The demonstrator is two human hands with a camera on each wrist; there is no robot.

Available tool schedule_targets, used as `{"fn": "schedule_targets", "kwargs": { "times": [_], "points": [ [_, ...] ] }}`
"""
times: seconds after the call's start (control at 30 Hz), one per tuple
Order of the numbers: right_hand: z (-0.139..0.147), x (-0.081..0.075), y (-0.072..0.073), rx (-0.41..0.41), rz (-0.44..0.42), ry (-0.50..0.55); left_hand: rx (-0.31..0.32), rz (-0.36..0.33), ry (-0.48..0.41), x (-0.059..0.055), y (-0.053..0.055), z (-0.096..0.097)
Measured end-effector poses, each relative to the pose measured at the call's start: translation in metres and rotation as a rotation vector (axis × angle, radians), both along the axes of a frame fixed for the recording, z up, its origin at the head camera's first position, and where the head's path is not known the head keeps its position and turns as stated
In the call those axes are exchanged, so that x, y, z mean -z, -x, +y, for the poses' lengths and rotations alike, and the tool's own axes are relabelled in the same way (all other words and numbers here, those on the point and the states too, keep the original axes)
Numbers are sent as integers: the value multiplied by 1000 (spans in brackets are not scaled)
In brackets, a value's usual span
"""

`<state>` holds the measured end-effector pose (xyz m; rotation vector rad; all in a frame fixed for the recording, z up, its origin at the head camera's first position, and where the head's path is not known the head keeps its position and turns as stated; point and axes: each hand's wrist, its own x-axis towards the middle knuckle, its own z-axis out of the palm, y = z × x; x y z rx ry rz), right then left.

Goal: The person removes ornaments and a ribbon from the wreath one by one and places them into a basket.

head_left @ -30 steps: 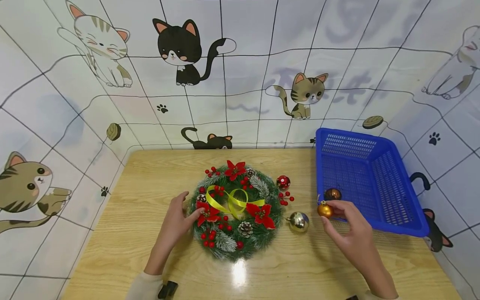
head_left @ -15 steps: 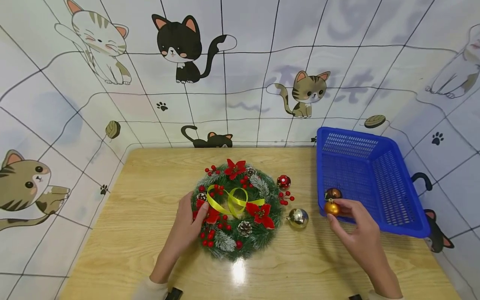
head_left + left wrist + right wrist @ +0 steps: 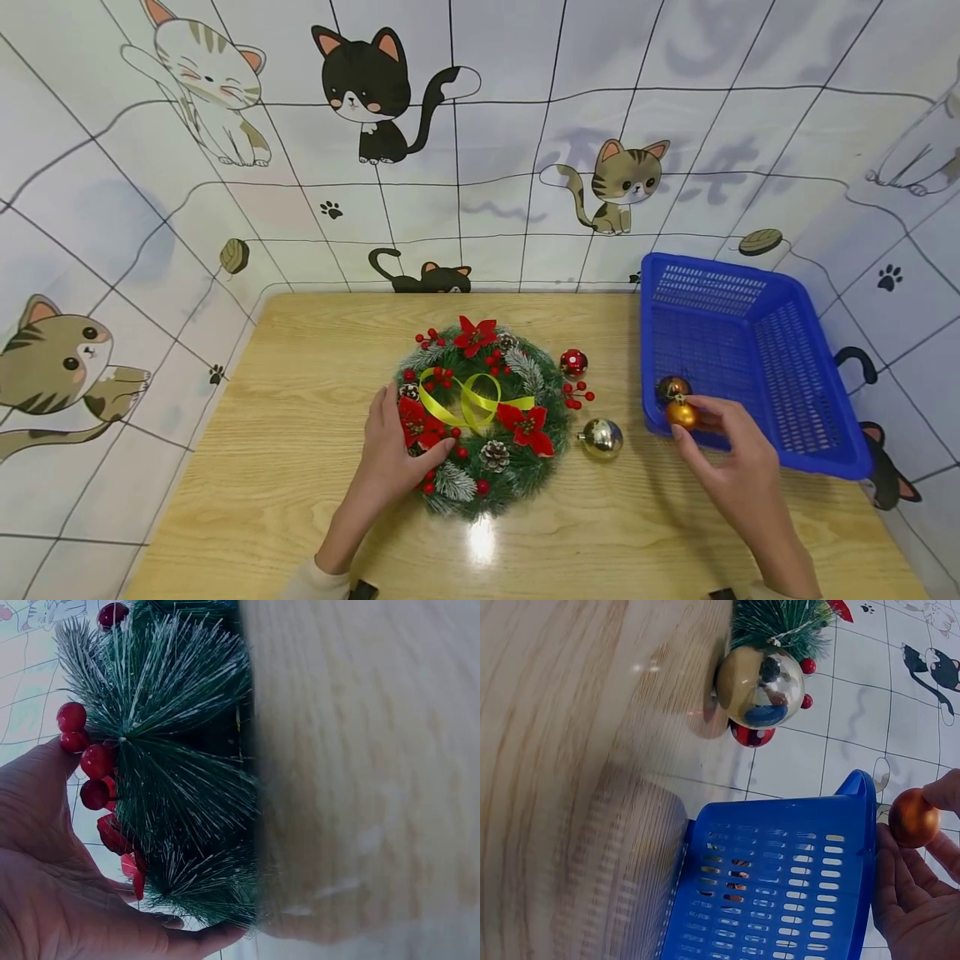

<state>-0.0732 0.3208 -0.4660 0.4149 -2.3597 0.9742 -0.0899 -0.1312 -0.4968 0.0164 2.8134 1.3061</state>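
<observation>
Currently pinched: an orange-gold bauble (image 3: 681,414) above the blue plastic basket (image 3: 712,337)

The right hand (image 3: 738,458) has its grip closed on the bauble, thumb against fingers, just above the rim at the basket's 8 o'clock corner. Inside, almost at 12 o'clock from the held one, lies a brown bauble (image 3: 672,386).

The left hand (image 3: 393,454) grips the Christmas wreath (image 3: 512,477) between 8 and 9 o'clock on its edge, thumb over the top. The wreath rests on the wooden table (image 3: 255,467), with the basket well apart from it, between 2 and 3 o'clock. Red poinsettias (image 3: 527,428) sit on the wreath at 12, between 3 and 4, and at 9 o'clock; a yellow ribbon (image 3: 519,404) loops across the middle.

Beside the wreath, a shiny silver-gold bauble (image 3: 603,440) lies just past 3 o'clock and a red white-dotted bauble (image 3: 573,363) at 2 o'clock, with a red berry sprig (image 3: 577,396) between. Behind everything, toward 12 o'clock, hangs a cat-printed backdrop (image 3: 495,142).
</observation>
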Motion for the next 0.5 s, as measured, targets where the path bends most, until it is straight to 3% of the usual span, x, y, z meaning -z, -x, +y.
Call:
{"fn": "schedule_targets", "kwargs": {
  "times": [0.5],
  "points": [
    [16,-1,2,65,36,-24,100,2,-39,6,7,-3]
  ]
}}
